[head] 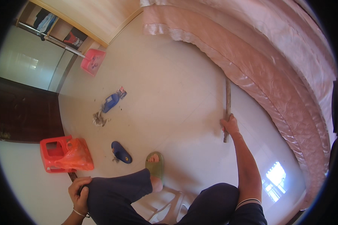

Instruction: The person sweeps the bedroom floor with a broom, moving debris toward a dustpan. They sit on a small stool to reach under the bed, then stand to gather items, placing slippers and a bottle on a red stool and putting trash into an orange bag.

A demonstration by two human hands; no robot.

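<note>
My right hand (pixel 230 124) is closed around a wooden stick (pixel 228 98) near its lower end; the stick's far end passes under the hanging edge of a pink satin bedspread (pixel 242 76). On my knee at the lower left rests my left hand (pixel 80 194), with a dark object partly visible under its fingers; what it is, and whether the hand grips it, is hidden. A blue slipper (pixel 111 103) lies on the floor beside a small printed packet (pixel 121 92) and a clump of grey dust (pixel 99 119). Closer to me is a dark blue slipper (pixel 121 152) with more dust at its side.
A red plastic stool (pixel 49 166) with an orange plastic bag (pixel 79 154) stands at the left, near a dark door (pixel 25 109). A pink dustpan (pixel 93 62) is by the open wardrobe shelves (pixel 59 31). My foot wears a green slipper (pixel 159 168).
</note>
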